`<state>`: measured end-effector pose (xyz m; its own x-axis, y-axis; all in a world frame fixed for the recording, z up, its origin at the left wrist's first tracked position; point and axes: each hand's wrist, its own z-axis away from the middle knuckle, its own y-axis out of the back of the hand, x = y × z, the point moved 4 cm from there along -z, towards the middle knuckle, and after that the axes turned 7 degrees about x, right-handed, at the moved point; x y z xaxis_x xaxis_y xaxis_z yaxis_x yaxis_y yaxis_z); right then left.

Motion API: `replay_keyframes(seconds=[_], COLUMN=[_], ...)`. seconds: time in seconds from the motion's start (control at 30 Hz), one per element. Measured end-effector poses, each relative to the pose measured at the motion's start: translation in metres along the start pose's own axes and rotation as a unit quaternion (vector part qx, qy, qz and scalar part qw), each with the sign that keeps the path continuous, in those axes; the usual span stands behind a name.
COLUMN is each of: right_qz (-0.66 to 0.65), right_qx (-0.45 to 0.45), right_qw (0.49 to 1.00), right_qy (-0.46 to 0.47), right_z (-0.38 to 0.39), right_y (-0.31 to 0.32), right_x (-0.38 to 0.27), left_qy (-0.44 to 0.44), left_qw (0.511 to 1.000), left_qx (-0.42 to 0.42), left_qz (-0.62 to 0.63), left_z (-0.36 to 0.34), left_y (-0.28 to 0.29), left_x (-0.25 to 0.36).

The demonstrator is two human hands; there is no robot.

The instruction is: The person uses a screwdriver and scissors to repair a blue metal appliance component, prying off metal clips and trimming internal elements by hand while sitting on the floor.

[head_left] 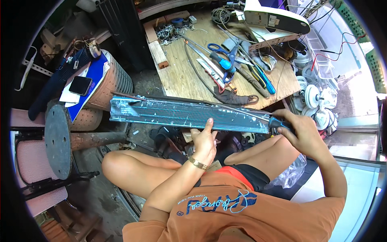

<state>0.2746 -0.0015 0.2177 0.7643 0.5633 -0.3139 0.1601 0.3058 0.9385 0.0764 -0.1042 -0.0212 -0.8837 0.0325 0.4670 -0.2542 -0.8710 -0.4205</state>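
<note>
Seated worker holding a long finned metal panel [181, 113], a silvery-blue coil section with bent fins, level across the lap, in front of the near edge of the wooden bench [181, 78]. The panel rests on nothing visible but the hands and possibly the knees; its left end hangs free above the floor, near a perforated drum [117, 80].

The left hand [204, 141] grips the panel's near long edge at about mid-length, thumb raised against the face and fingers curled beneath, apparently to steady the piece and keep it from tipping. The right hand [300, 131] is closed around the dark handle of a screwdriver [278, 122] at the panel's right end; the thin shaft runs leftward along the upper face, which suggests that the tool is being worked against the fins or a tube there. The tip's contact point is too small to make out.

On the bench, well apart from both hands, lie blue-handled scissors [225, 54], other screwdrivers and loose wire. At the bench's far right corner stands a white appliance housing [274, 18]. A phone [80, 85] lies on blue papers on top of the drum; a round rusty stool [58, 141] stands to the worker's left.
</note>
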Motion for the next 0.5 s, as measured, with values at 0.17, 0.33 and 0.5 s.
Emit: replay_keyframes(seconds=[0.17,0.33,0.5], right_qz=[0.011,0.025,-0.048], right_qx=[-0.016,-0.019,-0.081], right_qw=[1.0,0.999,0.992], right_qy=[0.0,0.009,-0.079], right_z=[0.0,-0.004,-0.011], right_y=[0.003,0.001,0.005], right_x=[-0.009,-0.009,-0.007], left_qy=[-0.009,0.131,-0.266], left_qw=[1.0,0.969,0.793], left_qx=[0.004,-0.208,-0.339], left_qz=[0.012,-0.014,-0.43], left_z=[-0.004,0.001,0.052], left_y=[-0.008,0.006,0.009], left_x=[0.001,0.011,0.06])
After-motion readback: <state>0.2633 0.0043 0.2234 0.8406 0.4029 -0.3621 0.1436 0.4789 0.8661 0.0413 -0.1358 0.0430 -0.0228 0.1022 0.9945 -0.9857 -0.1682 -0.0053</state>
